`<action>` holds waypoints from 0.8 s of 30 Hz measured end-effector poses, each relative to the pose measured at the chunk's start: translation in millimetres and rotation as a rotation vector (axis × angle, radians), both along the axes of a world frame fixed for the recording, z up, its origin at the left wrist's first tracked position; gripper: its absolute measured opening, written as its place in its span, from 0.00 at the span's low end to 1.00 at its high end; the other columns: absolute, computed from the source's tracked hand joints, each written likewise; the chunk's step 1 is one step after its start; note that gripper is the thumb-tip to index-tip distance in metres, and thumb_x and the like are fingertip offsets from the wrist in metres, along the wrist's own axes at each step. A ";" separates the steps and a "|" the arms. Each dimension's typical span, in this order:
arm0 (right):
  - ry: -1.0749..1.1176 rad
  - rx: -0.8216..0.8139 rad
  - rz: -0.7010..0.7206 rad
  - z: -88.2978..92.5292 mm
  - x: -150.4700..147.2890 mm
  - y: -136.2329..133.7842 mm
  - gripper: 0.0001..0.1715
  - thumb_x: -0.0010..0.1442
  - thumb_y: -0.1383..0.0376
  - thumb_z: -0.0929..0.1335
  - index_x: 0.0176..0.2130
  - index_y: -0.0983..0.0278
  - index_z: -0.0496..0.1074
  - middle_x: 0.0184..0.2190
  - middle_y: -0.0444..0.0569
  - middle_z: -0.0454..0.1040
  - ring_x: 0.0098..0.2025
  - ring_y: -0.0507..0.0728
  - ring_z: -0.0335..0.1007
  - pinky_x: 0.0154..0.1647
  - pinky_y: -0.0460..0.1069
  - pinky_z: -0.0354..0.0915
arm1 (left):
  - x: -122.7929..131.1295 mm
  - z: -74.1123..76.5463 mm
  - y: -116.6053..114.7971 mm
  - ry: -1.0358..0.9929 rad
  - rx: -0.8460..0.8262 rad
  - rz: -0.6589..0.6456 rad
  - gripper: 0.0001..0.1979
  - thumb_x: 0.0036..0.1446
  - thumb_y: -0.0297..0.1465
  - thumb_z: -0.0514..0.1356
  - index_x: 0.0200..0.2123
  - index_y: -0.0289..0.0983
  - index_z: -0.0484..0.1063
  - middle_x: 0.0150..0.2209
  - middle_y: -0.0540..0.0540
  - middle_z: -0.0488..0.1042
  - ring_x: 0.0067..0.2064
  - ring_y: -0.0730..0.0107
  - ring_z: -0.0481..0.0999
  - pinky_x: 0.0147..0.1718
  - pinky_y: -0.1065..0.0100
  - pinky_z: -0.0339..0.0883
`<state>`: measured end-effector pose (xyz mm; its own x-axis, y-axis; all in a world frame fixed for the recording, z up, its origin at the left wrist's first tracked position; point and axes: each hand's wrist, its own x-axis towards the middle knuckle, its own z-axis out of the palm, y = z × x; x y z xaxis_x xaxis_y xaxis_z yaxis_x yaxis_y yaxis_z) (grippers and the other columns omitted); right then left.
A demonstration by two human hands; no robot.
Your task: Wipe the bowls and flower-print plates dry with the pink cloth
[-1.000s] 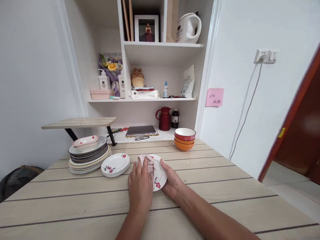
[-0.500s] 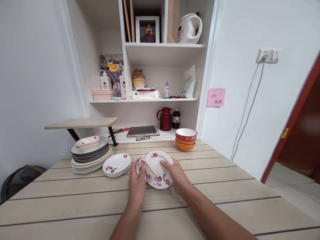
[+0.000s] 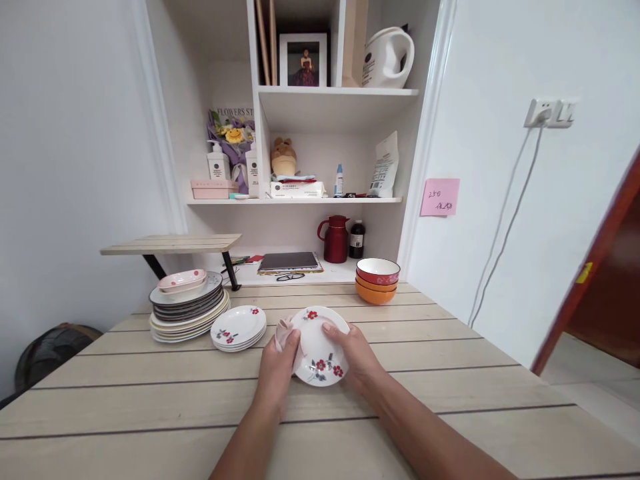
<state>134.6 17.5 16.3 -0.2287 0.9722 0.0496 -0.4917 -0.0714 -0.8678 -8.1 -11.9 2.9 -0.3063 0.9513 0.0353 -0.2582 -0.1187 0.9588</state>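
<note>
Between my hands is a small white plate (image 3: pixel 318 343) with red flowers and grey leaves, tilted so its upper face shows. My right hand (image 3: pixel 357 353) grips its right edge, thumb on top and fingers behind. A pale pink cloth (image 3: pixel 284 331) is bunched in my left hand (image 3: pixel 279 363), which is closed over the plate's left edge with the thumb on the rim. The fingers under the plate are hidden. Left of my hands lies a short stack of matching flowered plates (image 3: pixel 239 325).
A tall stack of plates (image 3: pixel 190 320) with a pink-spotted dish (image 3: pixel 183 281) on top stands left, beside a small raised shelf (image 3: pixel 173 245). Stacked bowls (image 3: pixel 377 281) stand back right. Behind are a dark red jug (image 3: pixel 335 239), a laptop (image 3: pixel 289 261) and glasses (image 3: pixel 291 277).
The cloth, which lay across the plate's left face, is now drawn back to its left edge. My left thumb has come onto the rim. The view has shifted slightly.
</note>
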 end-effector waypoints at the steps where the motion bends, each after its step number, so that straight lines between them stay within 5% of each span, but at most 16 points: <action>1: 0.034 -0.044 -0.029 -2.7 -4.3 -0.4 0.22 0.45 0.60 0.77 0.40 0.69 0.77 0.31 0.55 0.82 0.32 0.62 0.78 0.35 0.54 0.71 | 0.0 -1.2 0.6 -0.012 0.002 0.020 0.28 0.48 0.44 0.69 0.50 0.35 0.74 0.45 0.39 0.80 0.47 0.56 0.78 0.48 0.60 0.69; 5: 0.153 -0.151 -0.082 -12.3 -14.4 0.2 0.24 0.48 0.61 0.76 0.44 0.68 0.75 0.35 0.55 0.83 0.36 0.64 0.79 0.39 0.57 0.74 | 2.8 -4.5 0.7 -0.029 0.005 0.070 0.28 0.45 0.42 0.70 0.48 0.36 0.74 0.43 0.41 0.80 0.46 0.59 0.79 0.46 0.63 0.70; 10: 0.226 -0.231 -0.072 -14.1 -14.2 2.7 0.26 0.56 0.56 0.72 0.51 0.66 0.71 0.39 0.56 0.82 0.39 0.64 0.79 0.39 0.59 0.74 | 12.2 -5.9 -3.5 -0.026 -0.046 -0.015 0.27 0.42 0.45 0.70 0.41 0.32 0.76 0.31 0.41 0.79 0.30 0.60 0.79 0.27 0.65 0.72; 13: 0.179 -0.196 0.006 -7.7 -10.4 2.3 0.28 0.56 0.55 0.72 0.52 0.66 0.71 0.42 0.58 0.81 0.42 0.66 0.77 0.39 0.59 0.72 | 15.1 -4.7 -5.2 -0.044 -0.039 -0.028 0.28 0.44 0.47 0.69 0.42 0.32 0.75 0.32 0.41 0.79 0.31 0.61 0.79 0.28 0.65 0.72; 18: -0.079 0.094 -0.030 9.1 6.8 4.0 0.33 0.50 0.59 0.76 0.54 0.62 0.70 0.43 0.51 0.80 0.42 0.60 0.74 0.43 0.53 0.69 | 9.7 1.8 -4.9 0.019 0.144 0.071 0.22 0.52 0.44 0.65 0.46 0.36 0.72 0.43 0.42 0.79 0.45 0.61 0.78 0.46 0.65 0.70; 21: -0.279 0.334 -0.146 19.1 18.9 4.3 0.40 0.50 0.63 0.76 0.60 0.55 0.65 0.42 0.47 0.79 0.42 0.59 0.73 0.44 0.53 0.67 | 3.7 2.1 -4.4 0.239 0.249 0.158 0.16 0.56 0.41 0.61 0.44 0.37 0.72 0.41 0.43 0.79 0.44 0.61 0.78 0.46 0.63 0.69; 24: -0.490 0.608 -0.262 24.8 24.2 1.8 0.35 0.52 0.67 0.74 0.59 0.52 0.67 0.51 0.48 0.76 0.52 0.62 0.69 0.56 0.58 0.61 | -1.9 -4.3 -3.5 0.586 0.417 0.266 0.12 0.58 0.31 0.56 0.45 0.39 0.72 0.45 0.43 0.77 0.48 0.59 0.75 0.50 0.59 0.67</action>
